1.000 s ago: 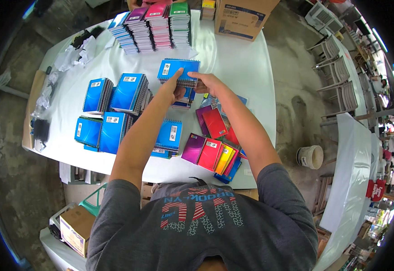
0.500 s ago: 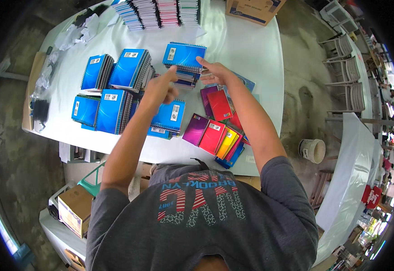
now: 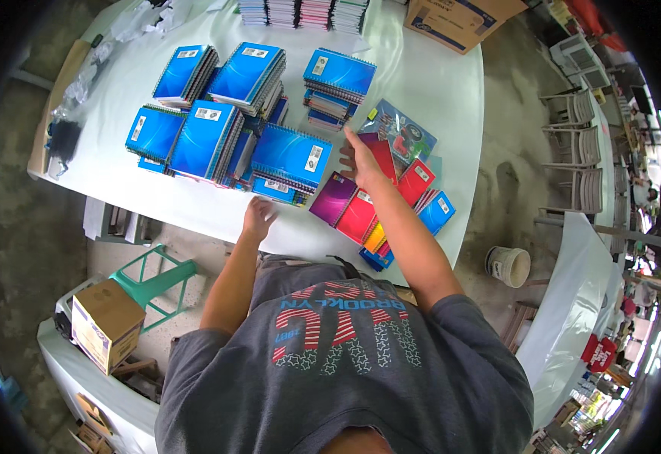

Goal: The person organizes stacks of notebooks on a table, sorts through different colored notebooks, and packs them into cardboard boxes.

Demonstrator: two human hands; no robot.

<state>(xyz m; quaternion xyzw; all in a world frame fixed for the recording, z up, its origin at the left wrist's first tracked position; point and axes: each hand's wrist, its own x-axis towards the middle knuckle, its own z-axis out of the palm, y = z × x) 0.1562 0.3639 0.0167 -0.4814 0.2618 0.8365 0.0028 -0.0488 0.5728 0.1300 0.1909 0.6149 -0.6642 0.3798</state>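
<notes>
My left hand (image 3: 257, 219) is at the table's near edge, just in front of a pile of blue spiral notebooks (image 3: 293, 155); its fingers are slightly curled and apart, with nothing visible in them. My right hand (image 3: 359, 160) reaches between that pile and some smaller coloured notebooks, fingers spread and holding nothing. Beyond its fingertips stands another blue notebook stack (image 3: 339, 72). Under my right wrist and forearm lie a purple notebook (image 3: 333, 198), a red notebook (image 3: 355, 216) and a yellow notebook (image 3: 376, 238), partly hidden. Another red notebook (image 3: 415, 180) sits right of the forearm.
More blue notebook stacks (image 3: 203, 140) stand on the left of the white-covered table (image 3: 452, 91). Along the far edge are tall notebook piles (image 3: 315, 13) and a cardboard box (image 3: 459, 21). A green stool (image 3: 171, 276) is at left, a white bucket (image 3: 508, 266) on the floor at right.
Both hands have drawn back toward me. My left hand has left the space over the notebooks for the table's near edge; my right has come away from the far blue stack.
</notes>
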